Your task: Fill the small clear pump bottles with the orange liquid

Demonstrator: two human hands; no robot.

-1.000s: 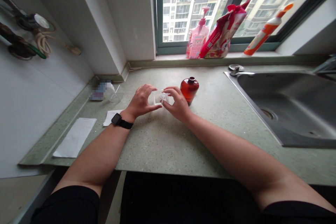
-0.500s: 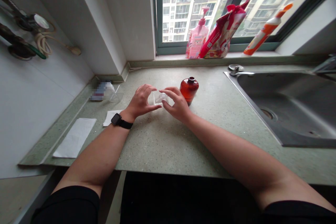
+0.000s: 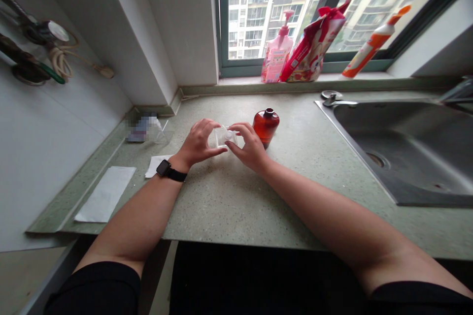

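Note:
Both hands meet over the middle of the speckled green counter point(image 3: 236, 197). My left hand point(image 3: 197, 141), with a black watch on its wrist, wraps round a small clear plastic container point(image 3: 220, 136). My right hand point(image 3: 249, 146) pinches the white cap point(image 3: 229, 135) at that container's end with thumb and fingers. Just right of my right hand stands a squat amber bottle point(image 3: 266, 126) with an open neck, upright on the counter.
A steel sink point(image 3: 406, 152) fills the right. On the window sill stand a pink pump bottle point(image 3: 277, 54), a red refill pouch point(image 3: 314, 47) and an orange-and-white bottle point(image 3: 369, 47). White paper sheets point(image 3: 105, 193) and a clear item point(image 3: 158, 130) lie left.
My right fingers have shifted slightly on the white cap; the container has stayed between both hands. The amber bottle has not moved.

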